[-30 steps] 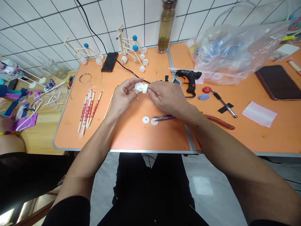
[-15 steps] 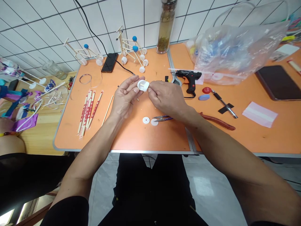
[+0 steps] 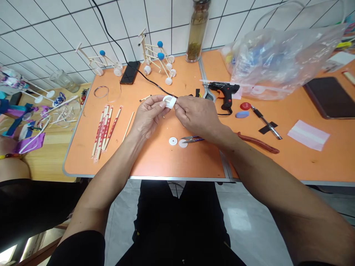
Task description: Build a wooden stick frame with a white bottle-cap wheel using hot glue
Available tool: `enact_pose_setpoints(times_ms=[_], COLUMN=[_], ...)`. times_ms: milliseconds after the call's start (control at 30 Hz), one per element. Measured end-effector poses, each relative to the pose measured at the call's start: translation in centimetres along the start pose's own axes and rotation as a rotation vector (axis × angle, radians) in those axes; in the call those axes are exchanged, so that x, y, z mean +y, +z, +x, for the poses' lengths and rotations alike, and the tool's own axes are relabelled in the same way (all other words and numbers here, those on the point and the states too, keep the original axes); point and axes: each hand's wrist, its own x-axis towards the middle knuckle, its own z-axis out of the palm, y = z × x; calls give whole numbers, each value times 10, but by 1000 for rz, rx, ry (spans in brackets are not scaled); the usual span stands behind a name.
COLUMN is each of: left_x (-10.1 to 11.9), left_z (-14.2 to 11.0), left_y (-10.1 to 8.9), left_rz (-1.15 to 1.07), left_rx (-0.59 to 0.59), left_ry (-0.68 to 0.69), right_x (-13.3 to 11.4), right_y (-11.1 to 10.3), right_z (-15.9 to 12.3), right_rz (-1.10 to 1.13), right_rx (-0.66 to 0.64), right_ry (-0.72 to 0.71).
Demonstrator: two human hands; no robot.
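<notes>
Just over the orange surface [image 3: 163, 162], both hands are pinching a little white plastic bottle cap [image 3: 169, 102] between them, so I'll use that cap as the landmark for everything else. Left hand [image 3: 148, 117] has a narrow grip on the cap's left side, with its fingertips curled round the rim. Right hand [image 3: 197, 115] has a similarly narrow grip from the other side, thumb and fingers closed on it. Fingers hide part of the cap, so I can't make out much of its shape.

Straight below the cap sit 2 small white discs, one with a red centre [image 3: 173, 141] and one plain [image 3: 183, 143], right beside each other. Just right of those lie small snips with purple handles [image 3: 192, 138], and further down-right of the cap are red-handled pliers [image 3: 259, 144]. Up and right of the cap there's a black hot glue gun [image 3: 223, 90], right up against a big clear plastic bag [image 3: 277, 62] full of stuff.

Left of the cap is a bundle of chopsticks in red-and-white paper wrappers [image 3: 104, 132], with a loose bamboo stick [image 3: 128, 126] next to it. Behind the cap, a black cable [image 3: 155, 83] runs past wooden stick frames with blue balls and white wheels [image 3: 151, 51], and a black phone [image 3: 129, 72] lies beside them.
</notes>
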Motion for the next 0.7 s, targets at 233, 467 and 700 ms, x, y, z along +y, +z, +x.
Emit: enact_pose_setpoints(times_ms=[233, 467, 700], left_x=[-9, -15, -14], left_z=[6, 6, 4], left_y=[-11, -13, -10], left_rz=[34, 88, 93], left_rx=[57, 65, 87], left_ry=[59, 99, 113], right_x=[-5, -5, -6], right_y=[-1, 0, -2], right_z=[-2, -3, -3], right_rz=[-22, -22, -14], right_rx=[15, 51, 19], right_ry=[62, 65, 72])
